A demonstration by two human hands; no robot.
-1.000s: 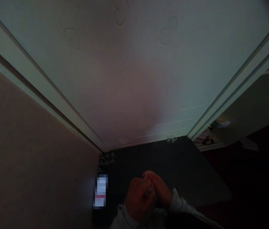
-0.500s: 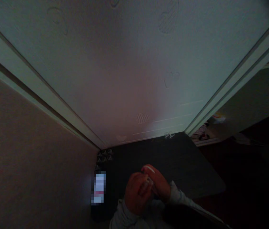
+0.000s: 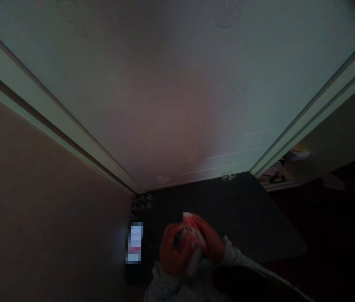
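Observation:
Low in the dim head view, both my hands meet over a dark table. My left hand (image 3: 171, 251) is curled, fingers closed on the near side of a crumpled white-and-pink packet (image 3: 195, 233). My right hand (image 3: 211, 239) grips the packet from the other side. It looks soft and thin, with a pale end sticking up between the hands and a whitish part hanging below; its exact kind is too dark to tell. Light grey sleeves (image 3: 164, 283) cover both wrists.
The dark tabletop (image 3: 243, 218) meets a pale panel (image 3: 164, 105) with embossed hearts. A glowing blurred screen (image 3: 135, 243) stands at left by the wall (image 3: 54, 188). Small clear items (image 3: 142, 201) sit in the left corner, and another clear item (image 3: 228, 175) lies against the panel. Shelf items (image 3: 274, 172) show right.
The hands have moved slightly apart, and more of the white-and-pink packet now shows between them. The view has shifted a little.

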